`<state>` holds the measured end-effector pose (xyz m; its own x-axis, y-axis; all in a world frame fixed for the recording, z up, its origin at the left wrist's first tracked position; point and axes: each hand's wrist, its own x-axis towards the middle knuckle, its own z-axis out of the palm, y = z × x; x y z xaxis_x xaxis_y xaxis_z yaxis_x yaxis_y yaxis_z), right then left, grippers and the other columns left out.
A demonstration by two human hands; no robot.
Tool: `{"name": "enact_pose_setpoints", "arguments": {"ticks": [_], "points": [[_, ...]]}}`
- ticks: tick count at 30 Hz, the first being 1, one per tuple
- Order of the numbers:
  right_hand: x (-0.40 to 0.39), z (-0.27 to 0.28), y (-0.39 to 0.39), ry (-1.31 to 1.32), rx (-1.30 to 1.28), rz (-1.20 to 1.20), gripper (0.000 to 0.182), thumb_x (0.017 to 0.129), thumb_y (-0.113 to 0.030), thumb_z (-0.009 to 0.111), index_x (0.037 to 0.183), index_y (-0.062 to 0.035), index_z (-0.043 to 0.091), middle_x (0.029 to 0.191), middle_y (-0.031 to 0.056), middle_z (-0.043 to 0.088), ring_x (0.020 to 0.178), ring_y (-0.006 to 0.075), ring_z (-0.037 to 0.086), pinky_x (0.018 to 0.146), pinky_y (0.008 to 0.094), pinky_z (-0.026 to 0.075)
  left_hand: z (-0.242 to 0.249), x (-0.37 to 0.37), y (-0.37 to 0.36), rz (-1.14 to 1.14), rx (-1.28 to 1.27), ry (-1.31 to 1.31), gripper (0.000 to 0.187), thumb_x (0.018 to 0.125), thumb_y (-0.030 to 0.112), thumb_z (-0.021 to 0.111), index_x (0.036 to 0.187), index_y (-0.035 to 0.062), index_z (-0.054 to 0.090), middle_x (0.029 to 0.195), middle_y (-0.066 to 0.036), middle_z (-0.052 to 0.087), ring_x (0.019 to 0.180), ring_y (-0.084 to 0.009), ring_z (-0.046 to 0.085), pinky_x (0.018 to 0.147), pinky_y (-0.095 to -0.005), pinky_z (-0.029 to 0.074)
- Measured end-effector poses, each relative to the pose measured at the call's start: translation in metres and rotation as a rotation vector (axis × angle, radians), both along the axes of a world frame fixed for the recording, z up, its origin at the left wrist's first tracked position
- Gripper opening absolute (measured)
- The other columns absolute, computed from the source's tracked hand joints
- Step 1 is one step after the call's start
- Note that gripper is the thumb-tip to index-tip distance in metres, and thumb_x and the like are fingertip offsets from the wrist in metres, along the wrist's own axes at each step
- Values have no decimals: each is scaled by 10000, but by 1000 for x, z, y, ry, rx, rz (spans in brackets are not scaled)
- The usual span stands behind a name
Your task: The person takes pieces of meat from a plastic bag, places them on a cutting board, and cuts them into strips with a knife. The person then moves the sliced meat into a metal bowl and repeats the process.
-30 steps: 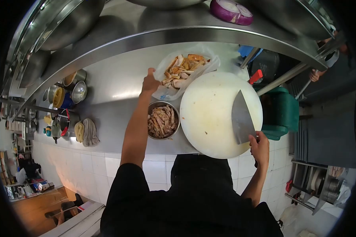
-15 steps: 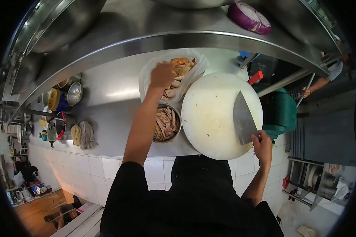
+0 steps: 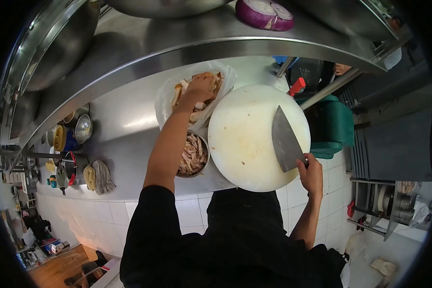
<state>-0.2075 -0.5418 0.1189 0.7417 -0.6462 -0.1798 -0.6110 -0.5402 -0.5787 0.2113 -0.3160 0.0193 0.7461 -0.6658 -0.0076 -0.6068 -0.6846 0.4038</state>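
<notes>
My right hand (image 3: 310,172) is closed round the handle of a cleaver (image 3: 288,140), its wide blade resting over the right side of the round white cutting board (image 3: 240,129). My left hand (image 3: 201,87) reaches into a clear plastic bag (image 3: 164,103) of cooked meat chunks (image 3: 197,115). Its fingers curl over a browned chunk at the bag's far end, and their tips are hidden. Below the bag, beside the board, a round metal bowl (image 3: 207,156) holds meat cut into strips (image 3: 193,154), partly covered by my left forearm.
A steel shelf (image 3: 187,52) crosses above the counter, with a cut red onion (image 3: 264,14) on it. Cloths (image 3: 101,176), pots and metal bowls (image 3: 84,128) stand at left. Right of the board are a green bin (image 3: 329,127) and a red handle (image 3: 297,86). Another person's hand (image 3: 341,69) shows behind.
My left hand has moved from the bag's left part onto the meat at its far end. My right hand still holds the cleaver over the board. The whole view has shifted slightly.
</notes>
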Motion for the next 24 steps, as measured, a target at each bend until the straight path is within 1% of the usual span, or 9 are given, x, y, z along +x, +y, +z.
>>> {"name": "enact_pose_setpoints", "arguments": {"ticks": [2, 5, 7, 11, 13, 17, 19, 22, 24], "points": [[0, 1, -1, 16, 22, 19, 292, 915, -150, 681, 1134, 39, 640, 963, 274, 725, 896, 412, 727, 801, 452, 559, 6, -8, 1, 8, 95, -98, 668, 741, 316, 818, 1319, 62, 600, 1387, -179, 563, 1342, -352, 470, 1102, -403, 423], [0, 4, 1, 11, 8, 14, 292, 912, -149, 686, 1122, 48, 638, 948, 277, 723, 885, 416, 726, 791, 452, 558, 19, -6, 9, 44, 173, 15, 619, 732, 247, 824, 1285, 77, 605, 1478, -172, 462, 1398, -343, 399, 1127, -397, 400], [0, 4, 0, 7, -4, 31, 294, 911, -150, 689, 1120, 50, 637, 943, 277, 723, 880, 419, 724, 788, 452, 557, -14, 23, 28, -216, -95, 23, 494, 742, 138, 800, 1195, 54, 621, 1324, -176, 576, 1261, -315, 527, 1027, -381, 466], [-4, -2, -4, -6, 14, 44, 300, 908, -148, 696, 1118, 57, 634, 935, 281, 719, 868, 427, 719, 780, 453, 555, -8, 32, 38, -179, -33, 247, 341, 758, 30, 747, 1073, 29, 617, 1070, -154, 661, 1014, -313, 625, 869, -389, 510], [-3, -1, -4, -3, 8, 52, 301, 907, -146, 697, 1118, 59, 634, 928, 280, 719, 864, 423, 721, 776, 449, 554, -19, 29, 42, -216, -291, 242, 219, 770, -37, 661, 978, 18, 618, 859, -122, 654, 806, -320, 622, 752, -410, 502], [-2, 0, -5, -6, 26, 34, 300, 905, -141, 698, 1119, 59, 633, 914, 277, 718, 848, 410, 724, 761, 435, 553, -15, 18, 37, -39, -313, 406, 175, 767, -22, 632, 933, 33, 631, 850, -118, 659, 788, -329, 627, 750, -420, 510], [-3, -1, -6, -8, 28, 39, 300, 906, -141, 696, 1122, 57, 633, 914, 276, 717, 844, 406, 725, 759, 431, 553, -23, 26, 33, -162, -45, 73, 189, 772, 28, 641, 952, 79, 673, 878, -108, 673, 872, -324, 647, 831, -417, 516], [-3, 0, -4, -15, 19, 52, 296, 908, -139, 693, 1123, 55, 633, 917, 277, 717, 840, 404, 726, 756, 427, 553, -41, 25, 33, -159, -201, -217, 216, 769, 70, 663, 978, 113, 691, 986, -96, 691, 993, -315, 653, 943, -418, 491], [-6, 0, -5, -16, 8, 50, 293, 908, -137, 691, 1123, 54, 633, 920, 279, 716, 842, 404, 726, 756, 427, 553, -39, 31, 32, -132, -157, -75, 214, 782, 73, 661, 989, 117, 690, 1072, -97, 685, 1067, -305, 634, 990, -425, 464]]}}
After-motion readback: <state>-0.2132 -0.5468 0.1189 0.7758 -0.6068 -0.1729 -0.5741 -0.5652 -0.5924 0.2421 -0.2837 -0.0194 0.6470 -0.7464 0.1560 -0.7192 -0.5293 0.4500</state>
